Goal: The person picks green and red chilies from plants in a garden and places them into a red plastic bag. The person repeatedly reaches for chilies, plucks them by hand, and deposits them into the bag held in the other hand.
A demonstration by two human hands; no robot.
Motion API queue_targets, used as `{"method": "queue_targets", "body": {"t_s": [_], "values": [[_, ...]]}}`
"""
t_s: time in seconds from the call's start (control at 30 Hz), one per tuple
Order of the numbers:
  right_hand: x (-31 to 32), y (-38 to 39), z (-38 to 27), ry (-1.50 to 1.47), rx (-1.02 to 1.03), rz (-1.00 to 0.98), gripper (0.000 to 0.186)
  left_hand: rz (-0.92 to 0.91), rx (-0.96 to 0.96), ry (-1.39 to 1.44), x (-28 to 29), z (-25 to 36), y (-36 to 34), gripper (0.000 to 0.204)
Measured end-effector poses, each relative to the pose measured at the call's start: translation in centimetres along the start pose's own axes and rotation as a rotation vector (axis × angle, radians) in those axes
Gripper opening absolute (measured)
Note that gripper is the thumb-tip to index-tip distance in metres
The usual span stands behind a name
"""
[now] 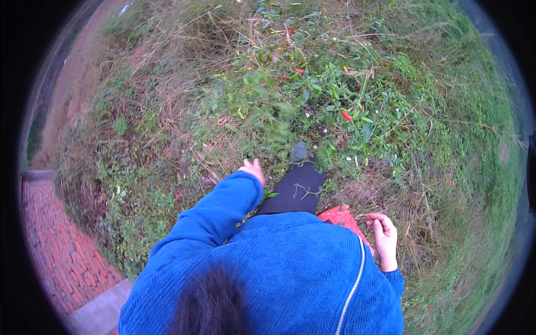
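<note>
My left hand reaches out past its blue sleeve, low over the grass just left of my dark-trousered leg. Its short visible fingers point away from me, somewhat apart, with nothing seen in them; part of the hand is hidden. To the right, my right hand is bent with thumb and fingertips drawn together, and whatever they pinch is too small to make out. Beside those fingertips lies a red patterned bag, partly covered by my jacket. Ahead grows a chili plant with a red chili and several green ones.
Dry grass and tangled weeds surround me. A loose green stalk lies across my trouser leg. Red brick paving with a pale kerb runs along the lower left.
</note>
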State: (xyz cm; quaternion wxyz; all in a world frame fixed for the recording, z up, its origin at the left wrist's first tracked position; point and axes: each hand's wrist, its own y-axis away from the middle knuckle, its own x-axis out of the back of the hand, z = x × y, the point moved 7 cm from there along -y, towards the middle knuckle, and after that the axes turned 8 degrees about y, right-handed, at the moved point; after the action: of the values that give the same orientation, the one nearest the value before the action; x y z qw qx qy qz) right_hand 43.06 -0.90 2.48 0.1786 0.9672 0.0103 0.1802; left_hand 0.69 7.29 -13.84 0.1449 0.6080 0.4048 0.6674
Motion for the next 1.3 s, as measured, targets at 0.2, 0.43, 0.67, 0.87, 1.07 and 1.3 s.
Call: {"method": "queue_targets", "body": {"t_s": [0.2, 0.43, 0.67, 0.87, 1.07, 1.3], "values": [[-2.5, -1.5, -2.4, 0.180, 0.115, -0.138, 0.015, -0.149, 0.111, -0.022, -5.5, -15.4, 1.9, 0.044], [-4.5, -3.1, -5.4, 0.269, 0.276, -0.184, 0.016, -0.545, -0.048, -0.216, -13.9, -19.4, 11.6, 0.036], [-6.2, -5.0, -6.8, 0.236, 0.286, -0.254, 0.016, -0.675, -0.177, -0.061, -10.9, -16.4, 16.4, 0.035], [-8.0, -6.7, -8.4, 0.294, 0.316, -0.314, 0.018, -0.679, -0.381, -0.124, -0.6, -11.7, 15.0, 0.034], [-14.0, -11.2, -10.0, 0.276, 0.252, -0.508, 0.019, -0.221, -0.532, 1.274, 14.4, -6.6, 9.5, 0.029], [-25.8, -19.8, -12.3, -0.165, -0.026, -0.650, 0.028, 0.690, -0.029, 2.417, 19.2, -16.3, -1.0, 0.010]]}}
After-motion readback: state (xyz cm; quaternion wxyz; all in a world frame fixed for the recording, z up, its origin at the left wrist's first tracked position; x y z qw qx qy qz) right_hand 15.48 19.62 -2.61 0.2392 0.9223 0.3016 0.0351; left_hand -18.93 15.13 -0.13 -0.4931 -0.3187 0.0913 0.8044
